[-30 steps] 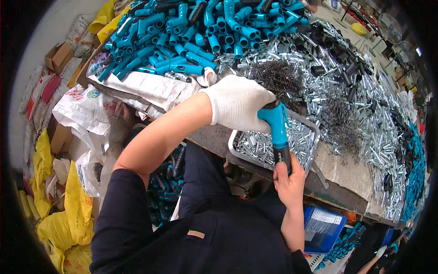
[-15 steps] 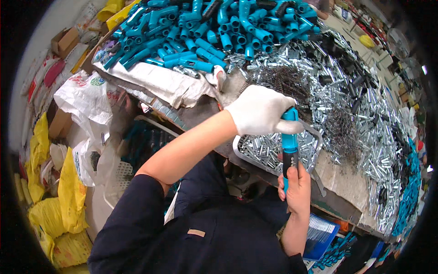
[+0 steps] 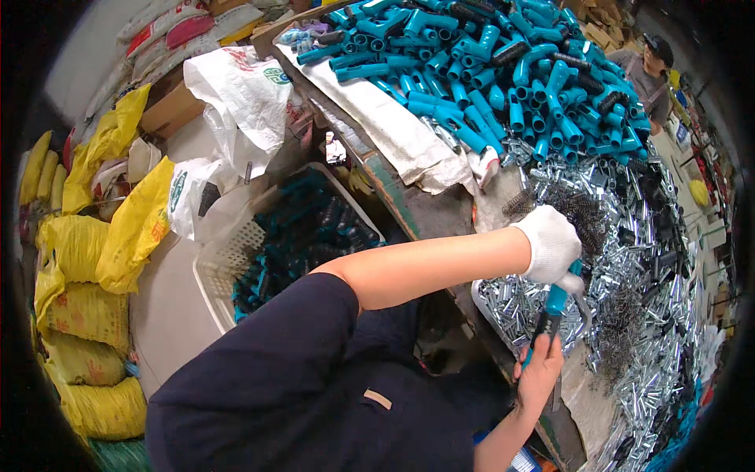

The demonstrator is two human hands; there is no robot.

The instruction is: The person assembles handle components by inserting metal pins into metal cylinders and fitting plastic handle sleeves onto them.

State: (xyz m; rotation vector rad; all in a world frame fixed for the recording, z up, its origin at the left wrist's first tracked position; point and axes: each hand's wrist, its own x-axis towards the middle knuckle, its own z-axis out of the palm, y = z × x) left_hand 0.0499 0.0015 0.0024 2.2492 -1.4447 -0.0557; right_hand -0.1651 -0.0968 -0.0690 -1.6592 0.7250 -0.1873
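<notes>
Left gloved hand (image 3: 555,250), grip wrapped round teal top of teal-and-black handle (image 3: 555,302), right bare hand (image 3: 540,368), grip pinching its lower end, handle aslant over metal tray (image 3: 584,316) of silver pins (image 3: 510,303), teal parts (image 3: 543,90) heaped on bench (image 3: 442,214)

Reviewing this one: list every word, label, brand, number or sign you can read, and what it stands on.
I won't copy wording or brands out.
White sack: red and green print.
Yellow bag: red marks, blurred.
Teal-and-black handle: any marking too small to read.
Tan shirt tag: no legible text.
</notes>
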